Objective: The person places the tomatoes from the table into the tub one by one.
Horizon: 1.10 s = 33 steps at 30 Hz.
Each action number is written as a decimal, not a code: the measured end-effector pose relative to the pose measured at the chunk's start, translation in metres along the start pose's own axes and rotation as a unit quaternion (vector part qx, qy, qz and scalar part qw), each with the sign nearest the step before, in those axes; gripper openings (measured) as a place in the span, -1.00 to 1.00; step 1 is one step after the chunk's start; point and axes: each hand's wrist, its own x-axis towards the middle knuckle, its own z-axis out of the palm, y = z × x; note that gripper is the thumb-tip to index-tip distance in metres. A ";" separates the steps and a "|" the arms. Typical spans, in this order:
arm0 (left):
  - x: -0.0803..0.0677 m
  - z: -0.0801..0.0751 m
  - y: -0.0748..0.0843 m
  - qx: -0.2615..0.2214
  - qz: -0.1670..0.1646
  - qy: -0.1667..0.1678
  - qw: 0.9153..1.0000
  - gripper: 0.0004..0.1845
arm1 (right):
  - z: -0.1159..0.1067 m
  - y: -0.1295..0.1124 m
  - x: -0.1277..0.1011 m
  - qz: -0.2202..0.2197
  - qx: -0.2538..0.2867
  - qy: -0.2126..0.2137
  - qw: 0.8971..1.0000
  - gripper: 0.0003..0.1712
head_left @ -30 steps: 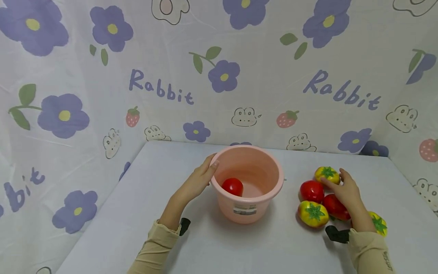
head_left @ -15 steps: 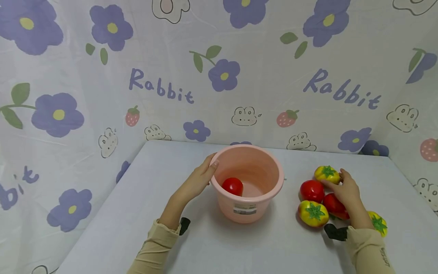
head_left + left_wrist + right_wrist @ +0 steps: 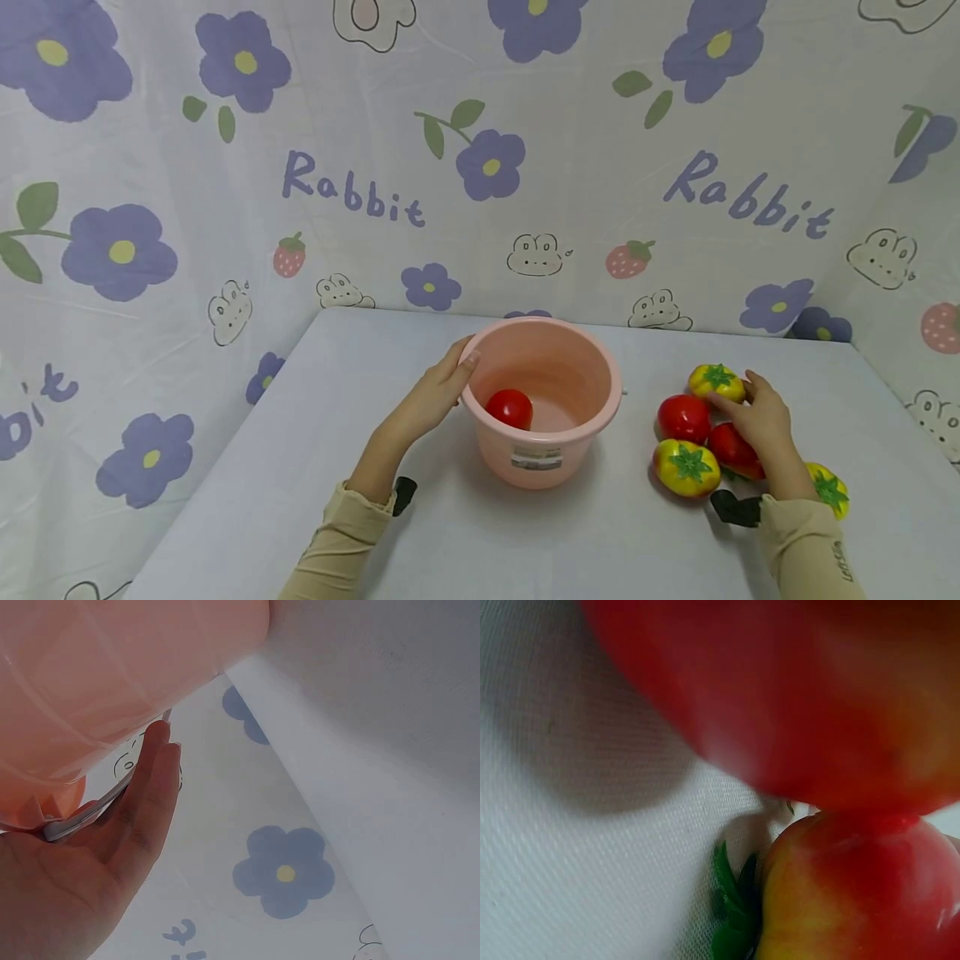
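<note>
A pink plastic bucket (image 3: 536, 462) stands upright on the white table with a red tomato (image 3: 510, 409) lying inside. My left hand (image 3: 431, 400) holds its left rim, thumb over the edge and fingers outside; in the left wrist view they lie along the grey handle (image 3: 75, 822). On the right, my right hand (image 3: 761, 421) pinches a yellow tomato (image 3: 717, 382) with a green leafy top, thumb at its front and fingers at its right side. Two red-sided tomatoes (image 3: 683, 418) lie just below it. In the right wrist view, tomatoes (image 3: 855, 885) hide the hand.
Another yellow tomato (image 3: 687, 468) sits at the front of the pile. One more (image 3: 829, 490) shows partly behind the right forearm. A cloth (image 3: 487, 100) with flowers and rabbits hangs behind and beside the white table (image 3: 480, 550).
Both hands stay almost where they were, the left on the bucket and the right at the yellow tomato. The right forearm has shifted very slightly left since the earliest frame.
</note>
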 end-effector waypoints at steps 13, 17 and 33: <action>0.002 0.000 -0.002 0.003 -0.003 0.001 1.000 -0.39 | 0.001 -0.002 -0.002 0.002 0.012 0.008 1.000 -0.03; 0.002 0.000 -0.001 0.003 -0.003 0.002 1.000 -0.39 | 0.000 -0.003 -0.002 -0.001 0.015 0.013 1.000 -0.04; 0.003 -0.001 -0.001 0.006 0.001 0.005 1.000 -0.40 | -0.008 -0.025 -0.010 -0.028 0.041 0.041 0.998 -0.02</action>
